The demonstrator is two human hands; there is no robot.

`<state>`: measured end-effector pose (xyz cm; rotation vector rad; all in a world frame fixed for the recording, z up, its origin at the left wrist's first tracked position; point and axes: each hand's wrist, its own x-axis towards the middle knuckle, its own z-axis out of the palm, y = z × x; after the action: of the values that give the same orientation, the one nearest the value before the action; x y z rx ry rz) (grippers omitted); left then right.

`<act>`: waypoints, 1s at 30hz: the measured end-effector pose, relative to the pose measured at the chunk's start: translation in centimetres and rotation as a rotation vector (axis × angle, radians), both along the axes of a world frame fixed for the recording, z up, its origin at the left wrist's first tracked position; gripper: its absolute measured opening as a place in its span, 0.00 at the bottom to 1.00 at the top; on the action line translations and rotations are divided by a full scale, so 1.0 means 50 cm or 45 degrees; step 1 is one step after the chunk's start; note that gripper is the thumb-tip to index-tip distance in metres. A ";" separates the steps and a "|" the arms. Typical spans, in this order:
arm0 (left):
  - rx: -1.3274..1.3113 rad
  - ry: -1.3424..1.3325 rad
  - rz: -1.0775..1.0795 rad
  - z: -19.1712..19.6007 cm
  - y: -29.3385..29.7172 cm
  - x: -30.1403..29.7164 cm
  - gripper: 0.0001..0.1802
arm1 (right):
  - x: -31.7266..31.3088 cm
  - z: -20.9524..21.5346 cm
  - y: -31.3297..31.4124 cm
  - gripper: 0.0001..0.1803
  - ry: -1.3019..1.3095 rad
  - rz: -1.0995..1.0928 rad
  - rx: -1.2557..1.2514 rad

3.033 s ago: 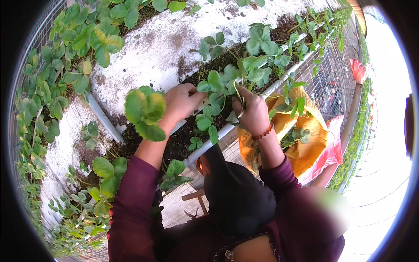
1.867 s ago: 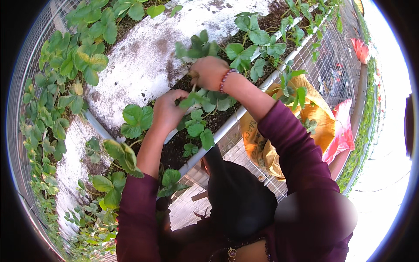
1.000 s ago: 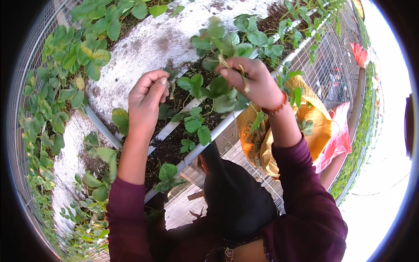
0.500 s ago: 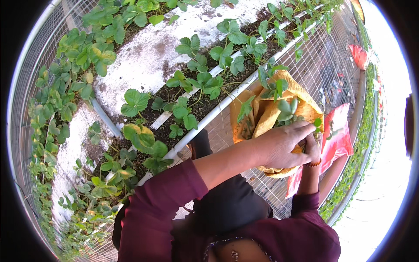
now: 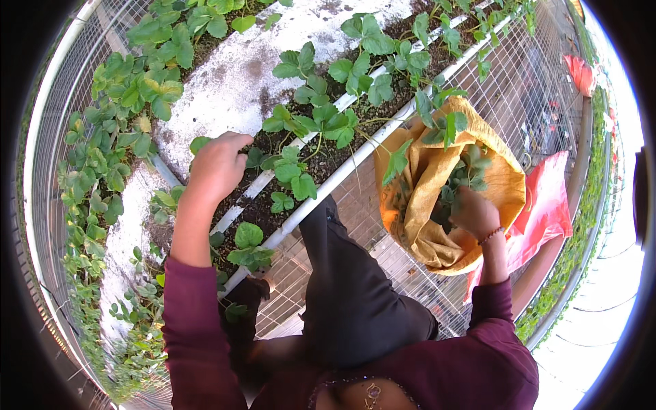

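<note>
My left hand (image 5: pixel 217 164) rests among the green leafy plants (image 5: pixel 311 126) in the dark soil of a raised bed, fingers curled over leaves near the white pipe (image 5: pixel 328 181). My right hand (image 5: pixel 473 212) reaches into the open mouth of a yellow sack (image 5: pixel 424 225) that holds cut green leaves (image 5: pixel 459 179). The fingers are down in the leaves, so their grip is hidden. A bead bracelet sits on that wrist.
A wire mesh floor (image 5: pixel 519 116) spreads under the sack. A red bag (image 5: pixel 547 212) lies behind the sack, another red item (image 5: pixel 579 72) farther off. White sheeting (image 5: pixel 239 75) covers the bed between plant rows. More plants (image 5: pixel 123 102) line the left side.
My right hand left the plants in the bed and went down into the yellow sack. My left hand moved back onto the plants at the left.
</note>
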<state>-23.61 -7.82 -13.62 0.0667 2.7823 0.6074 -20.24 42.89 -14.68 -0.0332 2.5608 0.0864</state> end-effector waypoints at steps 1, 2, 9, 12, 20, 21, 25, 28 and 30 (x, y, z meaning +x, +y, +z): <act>-0.061 -0.020 -0.035 -0.011 0.005 -0.001 0.19 | -0.001 0.032 -0.027 0.32 0.148 -0.088 -0.074; -0.120 -0.034 -0.071 -0.023 0.014 -0.004 0.20 | -0.002 0.050 -0.042 0.29 0.302 -0.148 -0.176; -0.224 -0.008 -0.114 -0.052 0.020 -0.024 0.06 | 0.058 -0.010 -0.064 0.20 0.347 0.031 -0.373; -0.104 0.044 0.187 0.003 -0.004 -0.034 0.05 | 0.036 0.043 -0.102 0.25 0.582 -0.026 -0.269; 0.867 0.196 0.037 0.103 0.208 0.000 0.07 | 0.024 0.132 -0.223 0.40 0.660 -0.235 -1.241; 1.032 0.142 -0.125 0.117 0.281 0.009 0.08 | 0.035 0.143 -0.255 0.43 0.617 -0.285 -1.442; 1.392 -0.249 -0.543 0.083 0.438 0.041 0.15 | 0.041 0.122 -0.230 0.27 0.842 0.180 -1.155; 1.343 -0.132 -0.573 0.073 0.452 0.046 0.21 | 0.057 0.123 -0.161 0.17 0.840 -0.013 -0.970; 0.903 0.058 -0.574 0.051 0.431 0.029 0.21 | 0.049 0.088 -0.087 0.15 0.910 -0.077 -0.733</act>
<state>-22.13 13.72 -11.07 0.8259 2.3198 1.4153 -17.77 38.52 -10.27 -0.1698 3.1930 -0.7974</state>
